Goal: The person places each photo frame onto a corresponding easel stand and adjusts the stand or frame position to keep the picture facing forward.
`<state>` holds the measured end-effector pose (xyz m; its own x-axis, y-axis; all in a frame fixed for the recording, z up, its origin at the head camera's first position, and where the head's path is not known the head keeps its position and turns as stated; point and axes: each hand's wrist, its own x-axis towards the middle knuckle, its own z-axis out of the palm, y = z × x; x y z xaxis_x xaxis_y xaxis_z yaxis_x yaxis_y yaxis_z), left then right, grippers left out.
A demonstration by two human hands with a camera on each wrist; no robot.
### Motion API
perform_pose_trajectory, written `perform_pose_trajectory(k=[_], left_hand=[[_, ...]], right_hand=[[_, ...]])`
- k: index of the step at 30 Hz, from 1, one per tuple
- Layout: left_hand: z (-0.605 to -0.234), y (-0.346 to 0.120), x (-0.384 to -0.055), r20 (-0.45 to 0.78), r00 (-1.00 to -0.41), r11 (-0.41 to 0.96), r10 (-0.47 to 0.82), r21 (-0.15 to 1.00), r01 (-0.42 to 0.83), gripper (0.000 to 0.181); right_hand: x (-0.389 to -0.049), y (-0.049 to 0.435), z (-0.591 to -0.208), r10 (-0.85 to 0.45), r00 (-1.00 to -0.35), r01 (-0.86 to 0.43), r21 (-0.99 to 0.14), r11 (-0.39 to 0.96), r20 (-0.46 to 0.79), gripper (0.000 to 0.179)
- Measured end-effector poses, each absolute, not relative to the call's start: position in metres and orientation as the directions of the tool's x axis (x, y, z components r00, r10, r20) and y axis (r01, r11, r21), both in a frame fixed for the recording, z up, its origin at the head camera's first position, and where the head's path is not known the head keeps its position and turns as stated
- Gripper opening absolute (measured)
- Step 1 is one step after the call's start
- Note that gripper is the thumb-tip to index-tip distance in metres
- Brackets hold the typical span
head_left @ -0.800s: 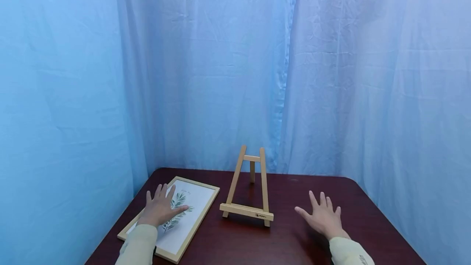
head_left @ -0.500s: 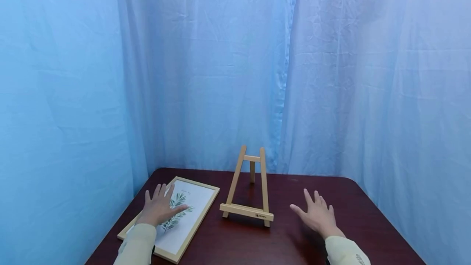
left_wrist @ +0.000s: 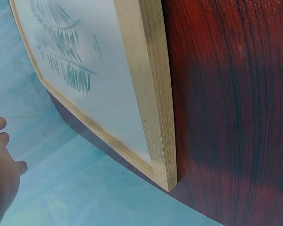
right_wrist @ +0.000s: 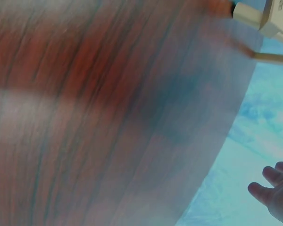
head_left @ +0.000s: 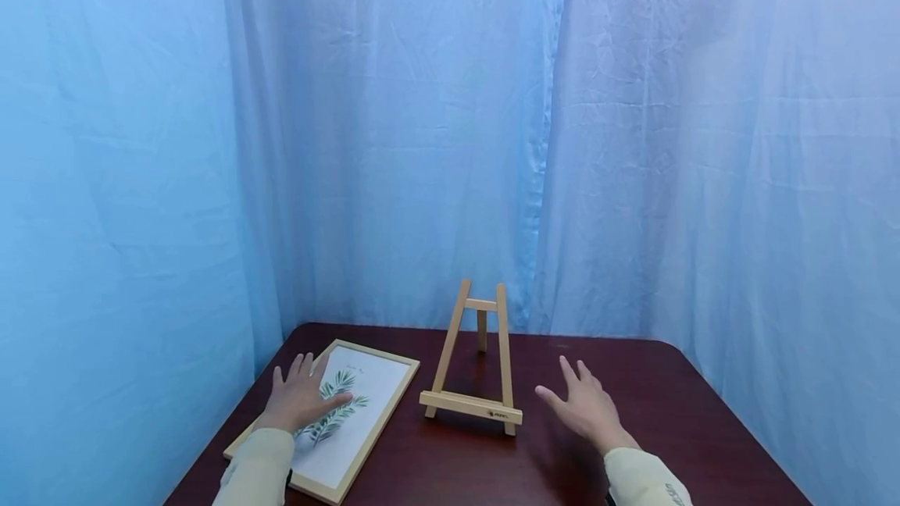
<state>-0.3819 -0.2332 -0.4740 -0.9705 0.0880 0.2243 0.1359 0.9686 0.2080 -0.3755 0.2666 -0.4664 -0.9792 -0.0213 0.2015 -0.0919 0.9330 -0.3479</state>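
A light wooden picture frame (head_left: 380, 428) with a green leaf print lies flat on the left of the table. Above its left part hovers my left hand (head_left: 297, 398), fingers spread, holding nothing; the left wrist view shows the frame's corner (left_wrist: 165, 176) and part of that hand (left_wrist: 2, 174). A small wooden easel (head_left: 471, 404) stands upright in the middle, its ledge facing me. To the right of the easel my right hand (head_left: 585, 408) is raised over the table with fingers extended, apart from everything. In the right wrist view only the fingertips (right_wrist: 262, 192) and part of the easel (right_wrist: 273, 19) appear.
The dark red wooden table (head_left: 675, 412) has rounded far corners. Light blue curtains (head_left: 422, 139) hang close behind it and along both sides.
My right hand has moved left, closer to the easel. My left hand has shifted slightly left above the picture frame. Frame and easel stay in place.
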Motion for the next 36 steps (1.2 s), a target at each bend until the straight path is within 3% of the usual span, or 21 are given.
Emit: perform_pose_trajectory(k=[6,14,20,29,36], left_hand=[[-0.474,-0.236,-0.384,0.226,-0.971,0.964,0.084,0.229,0.137,0.104],[-0.475,-0.24,-0.385,0.205,-0.975,0.96,0.088,0.244,0.138,0.114],[-0.474,-0.243,-0.387,0.215,-0.974,0.954,0.074,0.269,0.131,0.109],[-0.473,-0.248,-0.386,0.221,-0.974,0.944,0.049,0.31,0.118,0.106],[-0.469,-0.25,-0.384,0.183,-0.983,0.917,0.013,0.389,0.084,0.092]], right_hand=[[-0.376,0.253,-0.464,-0.028,-0.979,-0.105,-0.379,0.919,0.202,0.101],[-0.373,0.237,-0.459,-0.035,-0.976,-0.123,-0.415,0.902,0.213,0.098],[-0.373,0.23,-0.457,-0.039,-0.971,-0.141,-0.435,0.889,0.235,0.098],[-0.369,0.213,-0.451,-0.049,-0.965,-0.172,-0.479,0.861,0.259,0.075],[-0.368,0.205,-0.452,-0.057,-0.964,-0.185,-0.503,0.844,0.26,0.08]])
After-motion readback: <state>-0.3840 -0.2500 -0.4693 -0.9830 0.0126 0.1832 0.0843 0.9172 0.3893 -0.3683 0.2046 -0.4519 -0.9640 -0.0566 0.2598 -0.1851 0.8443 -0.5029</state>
